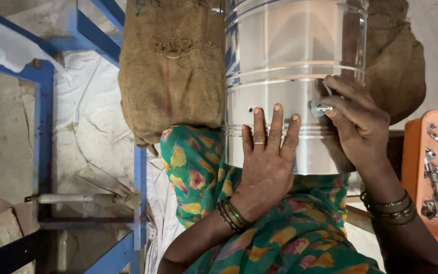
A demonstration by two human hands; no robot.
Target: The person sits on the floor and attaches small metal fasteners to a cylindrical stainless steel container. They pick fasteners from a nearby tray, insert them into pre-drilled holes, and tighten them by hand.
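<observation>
Shiny steel is what the drum [285,76] is made of, and it lies on its side across the person's lap, on the green flowery cloth [198,172]. A brown sack [171,66] sits beside it on the left, and more sacking shows behind it on the right.

The small bolt [322,107] could slip, I think. It is tiny and the steel is smooth, so if the fingers let go too soon it may drop into the cloth folds or onto the floor. The drum is round, so it could also roll off the lap if the flat hand lifts. The drum's open rim looks thin and might nick a finger. The orange tray [412,167] of bolts sits close to the right elbow, and a bump could spill it.

The left hand [267,152] lies flat on the drum wall, fingers spread and pointing up, pressing it down. There is a ring on one finger and bangles on the wrist. It holds nothing.

The right hand [358,119] curls over the drum's side from the right. Its thumb and fingertips pinch the bolt against a small metal tab on the wall. The wrist is bent and the arm comes in from the lower right.

A blue frame [44,101] stands on the left.
</observation>
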